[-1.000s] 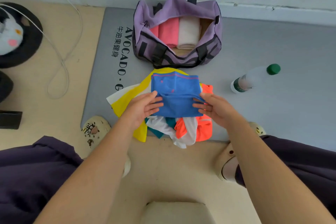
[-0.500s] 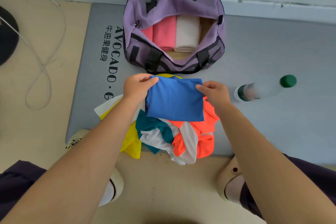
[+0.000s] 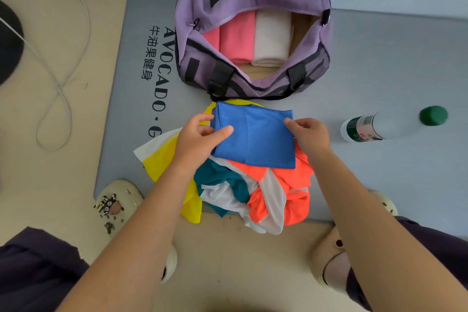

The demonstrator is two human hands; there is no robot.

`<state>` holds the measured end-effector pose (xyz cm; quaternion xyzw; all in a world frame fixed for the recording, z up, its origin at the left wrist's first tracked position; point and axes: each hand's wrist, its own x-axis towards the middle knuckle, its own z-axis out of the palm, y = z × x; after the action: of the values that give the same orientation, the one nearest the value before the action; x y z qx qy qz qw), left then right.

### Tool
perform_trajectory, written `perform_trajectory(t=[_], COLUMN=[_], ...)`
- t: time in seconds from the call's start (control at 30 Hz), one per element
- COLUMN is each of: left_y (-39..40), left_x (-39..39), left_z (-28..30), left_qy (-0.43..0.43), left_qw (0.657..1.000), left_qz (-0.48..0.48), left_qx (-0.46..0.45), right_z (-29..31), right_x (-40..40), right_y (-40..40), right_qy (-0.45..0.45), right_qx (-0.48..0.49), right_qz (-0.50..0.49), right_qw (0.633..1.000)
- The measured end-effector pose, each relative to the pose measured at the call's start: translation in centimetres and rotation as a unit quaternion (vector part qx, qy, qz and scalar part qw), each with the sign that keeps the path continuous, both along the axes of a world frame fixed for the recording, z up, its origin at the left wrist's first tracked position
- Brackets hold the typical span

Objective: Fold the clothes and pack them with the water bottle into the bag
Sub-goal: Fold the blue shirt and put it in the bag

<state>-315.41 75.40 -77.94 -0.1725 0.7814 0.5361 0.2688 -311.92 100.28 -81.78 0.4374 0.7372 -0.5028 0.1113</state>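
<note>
Your left hand (image 3: 200,134) pinches left edge of blue folded garment (image 3: 255,139), thumb on top; right hand (image 3: 307,134) grips its right edge. Garment – flat mesh rectangle atop unfolded pile (image 3: 253,190), just in front of purple bag (image 3: 253,33). Bag mouth open, free gap beside cream roll (image 3: 272,38) – nearer your right hand.

Purple bag (image 3: 253,33) unzipped and gaping on grey mat, near wall; inside, pink fold (image 3: 236,40) and cream fold (image 3: 272,40) side by side, bare bottom to their right. Just in front of bag, blue shirt (image 3: 255,137) folded into neat rectangle, resting atop loose heap: yellow shirt (image 3: 162,157), teal shirt (image 3: 220,177), orange shirt (image 3: 291,200), all crumpled. Clear bottle (image 3: 387,125), green cap (image 3: 433,115), lying on side, right of heap, apart.
</note>
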Motion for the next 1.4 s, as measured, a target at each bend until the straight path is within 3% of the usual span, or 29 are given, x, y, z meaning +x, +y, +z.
perform_trajectory(t=[0.13, 0.37, 0.53, 0.63, 0.93, 1.1, 1.27, 1.4], left_y=[0.9, 0.4, -1.8, -2.2, -0.9, 0.1, 0.3, -0.7], left_x=[0.1, 0.3, 1.9, 2.3, 1.8, 1.4, 0.9, 0.6], left_z=[-0.5, -1.1, -1.4, -0.9, 1.0, 0.1, -1.1, -1.1], left_qy=[0.012, 0.011, -0.050, -0.058, 0.083, 0.136, 0.007, -0.088], left_qw=[0.999, 0.983, 0.966, 0.960, 0.981, 0.970, 0.972, 0.975], left_qz=[-0.010, -0.090, -0.179, -0.198, -0.122, -0.097, -0.029, -0.072], left_qx=[-0.047, -0.160, -0.180, -0.191, -0.125, -0.178, -0.231, -0.189], right_z=[0.6, 1.3, 1.5, 1.6, 2.0, 1.4, 0.8, 0.7], right_x=[1.5, 4.2, 7.3, 7.6, 5.5, 5.1, 4.8, 4.5], right_y=[-0.6, -2.3, -1.7, -1.8, -2.0, -2.4, -3.1, -2.5], right_qy=[-0.036, -0.052, -0.106, -0.107, -0.039, -0.006, -0.054, -0.091], right_qx=[0.045, 0.087, -0.022, -0.029, 0.042, 0.084, 0.071, -0.024], right_qz=[0.073, 0.107, 0.139, 0.127, 0.141, 0.096, 0.038, 0.033], right_qw=[0.996, 0.989, 0.984, 0.986, 0.988, 0.992, 0.995, 0.995])
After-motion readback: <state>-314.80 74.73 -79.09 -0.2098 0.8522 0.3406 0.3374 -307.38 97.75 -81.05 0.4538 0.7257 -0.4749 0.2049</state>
